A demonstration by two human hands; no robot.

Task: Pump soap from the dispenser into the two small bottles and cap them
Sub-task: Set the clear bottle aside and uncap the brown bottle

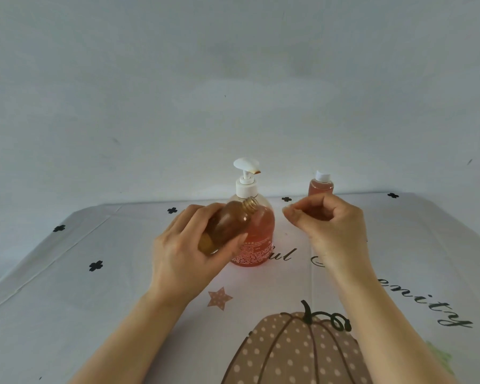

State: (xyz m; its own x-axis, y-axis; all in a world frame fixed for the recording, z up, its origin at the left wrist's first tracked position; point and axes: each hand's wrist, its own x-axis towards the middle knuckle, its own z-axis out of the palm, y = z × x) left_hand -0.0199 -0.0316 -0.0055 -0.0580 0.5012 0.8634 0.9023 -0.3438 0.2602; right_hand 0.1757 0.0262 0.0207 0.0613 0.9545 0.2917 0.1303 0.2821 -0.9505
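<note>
The soap dispenser [257,245], clear with orange-pink soap and a white pump head, stands at the table's middle. My left hand [183,250] grips a small amber bottle [227,225] in front of it. The bottle is tilted, and its uncapped threaded neck points up and to the right, below the pump. My right hand [327,225] hovers to the right of the dispenser with its fingers curled. Thumb and forefinger meet at their tips, and a small dark cap seems to sit in the hollow of the hand. A second small bottle [320,185], holding pink soap under a white cap, stands upright behind my right hand.
The table [94,300] wears a white cloth printed with a dotted pumpkin, a star, black clovers and script lettering. A plain pale wall rises right behind the table's far edge.
</note>
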